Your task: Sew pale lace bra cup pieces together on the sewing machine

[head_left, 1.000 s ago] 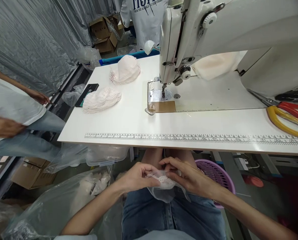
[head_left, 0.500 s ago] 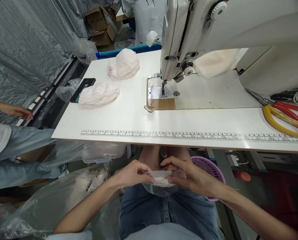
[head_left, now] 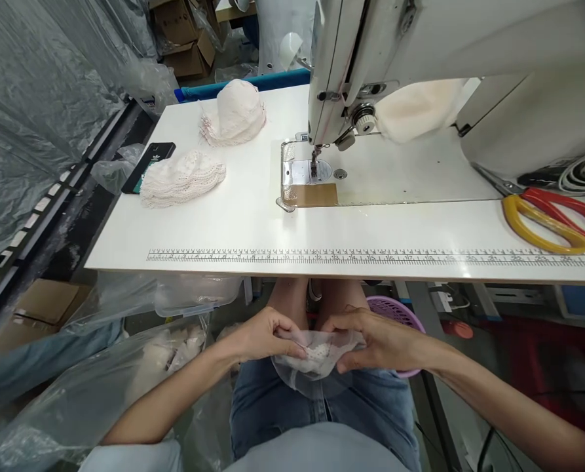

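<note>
Over my lap, below the table's front edge, I hold a sheer white fabric piece (head_left: 304, 383) with a lacy, denser patch at its middle. The thumb and fingers of my left hand (head_left: 265, 337) pinch its left side. My right hand (head_left: 378, 337) grips the right side, its fingers partly behind the cloth. On the white table (head_left: 243, 226) a stack of white lace-edged pieces (head_left: 181, 177) lies at the left. Behind it sits a domed pile of pale pink pieces (head_left: 236, 115). The sewing machine (head_left: 356, 39) stands to the right, its needle area (head_left: 314, 164) without cloth under it.
Scissors with red and yellow handles (head_left: 542, 223) lie at the table's right. A printed ruler (head_left: 321, 257) runs along the front edge. Beside my right knee stands a purple basket (head_left: 400, 313). A large clear plastic bag (head_left: 76, 393) is at my left, near another person's leg (head_left: 51, 354).
My view has shifted slightly. The fabric piece is spread wider between my hands, and its lacy patch has turned. The other person's hand at the left has left view.
</note>
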`<state>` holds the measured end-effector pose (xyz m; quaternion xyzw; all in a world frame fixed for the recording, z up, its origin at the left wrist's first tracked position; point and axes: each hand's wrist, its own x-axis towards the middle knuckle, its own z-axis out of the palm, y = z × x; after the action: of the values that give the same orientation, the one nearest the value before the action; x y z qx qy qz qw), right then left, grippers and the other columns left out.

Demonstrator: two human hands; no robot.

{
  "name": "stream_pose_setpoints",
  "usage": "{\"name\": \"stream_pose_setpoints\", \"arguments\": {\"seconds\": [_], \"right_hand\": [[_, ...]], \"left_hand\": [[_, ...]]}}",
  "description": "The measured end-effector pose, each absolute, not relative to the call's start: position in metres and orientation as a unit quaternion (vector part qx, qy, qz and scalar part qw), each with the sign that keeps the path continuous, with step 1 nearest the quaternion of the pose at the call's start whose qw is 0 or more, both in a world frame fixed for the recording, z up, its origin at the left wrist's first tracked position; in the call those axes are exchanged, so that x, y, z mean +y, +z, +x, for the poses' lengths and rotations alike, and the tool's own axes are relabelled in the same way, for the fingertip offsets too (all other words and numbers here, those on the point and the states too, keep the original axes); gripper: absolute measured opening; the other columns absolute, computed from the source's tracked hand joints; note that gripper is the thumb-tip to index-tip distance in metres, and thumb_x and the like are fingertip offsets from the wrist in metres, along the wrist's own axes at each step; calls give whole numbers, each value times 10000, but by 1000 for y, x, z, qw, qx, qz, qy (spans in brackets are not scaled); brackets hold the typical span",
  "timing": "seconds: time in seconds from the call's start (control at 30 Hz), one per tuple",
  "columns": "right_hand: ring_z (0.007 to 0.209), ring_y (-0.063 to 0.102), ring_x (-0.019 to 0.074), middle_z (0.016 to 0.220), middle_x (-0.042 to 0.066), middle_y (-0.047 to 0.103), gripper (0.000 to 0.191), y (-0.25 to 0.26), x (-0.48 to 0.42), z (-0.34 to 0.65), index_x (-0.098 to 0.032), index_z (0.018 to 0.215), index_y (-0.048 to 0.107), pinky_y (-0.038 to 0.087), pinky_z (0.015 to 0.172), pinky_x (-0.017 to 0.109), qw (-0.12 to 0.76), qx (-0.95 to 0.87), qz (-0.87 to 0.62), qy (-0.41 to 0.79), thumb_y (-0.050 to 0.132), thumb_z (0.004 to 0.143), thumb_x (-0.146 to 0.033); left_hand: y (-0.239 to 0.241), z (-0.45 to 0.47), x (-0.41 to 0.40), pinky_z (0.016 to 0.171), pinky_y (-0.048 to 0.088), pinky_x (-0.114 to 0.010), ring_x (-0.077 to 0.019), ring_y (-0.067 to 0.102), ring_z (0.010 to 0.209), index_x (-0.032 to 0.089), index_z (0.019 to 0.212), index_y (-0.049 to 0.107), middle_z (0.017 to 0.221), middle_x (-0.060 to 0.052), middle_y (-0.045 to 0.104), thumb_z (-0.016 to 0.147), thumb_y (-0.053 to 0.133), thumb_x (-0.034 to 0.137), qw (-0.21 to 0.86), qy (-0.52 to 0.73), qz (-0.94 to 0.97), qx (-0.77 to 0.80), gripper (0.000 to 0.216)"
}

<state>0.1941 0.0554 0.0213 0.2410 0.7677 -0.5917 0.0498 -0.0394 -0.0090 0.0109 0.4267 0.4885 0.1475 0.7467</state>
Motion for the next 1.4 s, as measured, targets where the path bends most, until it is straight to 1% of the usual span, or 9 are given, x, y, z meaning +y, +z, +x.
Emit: {"name": "stream_pose_setpoints", "arguments": {"seconds": [0.1, 0.2, 0.37, 0.5, 0.57, 0.73, 0.97, 1.17, 1.4], "right_hand": [[781, 551, 198, 818, 19, 622, 260, 20, 52, 190, -209, 909, 632, 384, 630, 254, 50, 776, 275, -565, 648, 765, -425], [683, 542, 159, 734, 5, 598, 173, 16, 50, 188, -180, 794, 626, 368, 580, 240, 26, 757, 261, -598, 604, 811, -351], [656, 537, 140, 742, 8, 599, 250, 9, 50, 186, -150, 774, 636, 371, 549, 230, 9, 713, 221, -666, 575, 831, -385], [559, 456, 108, 634, -13, 534, 293, 9, 50, 184, -140, 709, 630, 307, 486, 220, 8, 713, 229, -663, 583, 816, -408], [549, 456, 108, 627, -13, 543, 304, 10, 50, 186, -146, 719, 643, 300, 479, 218, 11, 713, 233, -661, 577, 818, -425], [689, 594, 168, 760, 20, 665, 251, 9, 56, 199, -182, 826, 690, 399, 586, 242, 40, 704, 222, -673, 557, 838, -394], [738, 614, 172, 794, 42, 676, 250, 5, 61, 214, -150, 853, 697, 446, 649, 252, 49, 664, 212, -715, 609, 803, -378], [827, 613, 173, 883, 38, 652, 266, 0, 54, 214, -155, 897, 647, 457, 721, 263, 24, 610, 229, -759, 676, 748, -374], [840, 587, 170, 860, 20, 616, 261, -2, 51, 211, -168, 894, 607, 447, 749, 271, 0, 616, 243, -749, 656, 764, -389]], "left_hand": [[12, -40, -9, 616, 455, -215, -132, 595, 646, 137, 769, 735, 696, -46, 681, 645, 752, 319, 753, 148, 409, 493, 221], [13, -41, -9, 610, 442, -208, -119, 575, 626, 128, 726, 728, 667, -32, 667, 643, 750, 287, 748, 145, 405, 505, 181], [14, -40, -9, 564, 361, -166, -76, 479, 595, 123, 752, 722, 630, 18, 607, 619, 768, 277, 717, 121, 473, 497, 208], [15, -33, -7, 498, 289, -158, -54, 400, 542, 124, 811, 730, 584, 39, 561, 626, 766, 314, 706, 121, 512, 474, 268], [14, -30, -6, 497, 308, -161, -57, 414, 527, 120, 795, 741, 574, 25, 587, 659, 740, 311, 707, 130, 502, 481, 235], [13, -32, -7, 580, 426, -185, -114, 574, 612, 145, 804, 752, 691, -32, 702, 649, 742, 279, 728, 121, 465, 489, 205], [8, -45, -13, 672, 510, -242, -163, 651, 697, 157, 820, 750, 752, -63, 724, 652, 745, 307, 763, 114, 413, 484, 226], [7, -48, -18, 658, 506, -239, -160, 650, 681, 153, 765, 751, 721, -62, 720, 643, 747, 282, 753, 127, 391, 514, 177], [3, -49, -23, 569, 430, -198, -110, 579, 575, 143, 727, 745, 626, -37, 687, 597, 785, 302, 753, 157, 335, 544, 208]]}}
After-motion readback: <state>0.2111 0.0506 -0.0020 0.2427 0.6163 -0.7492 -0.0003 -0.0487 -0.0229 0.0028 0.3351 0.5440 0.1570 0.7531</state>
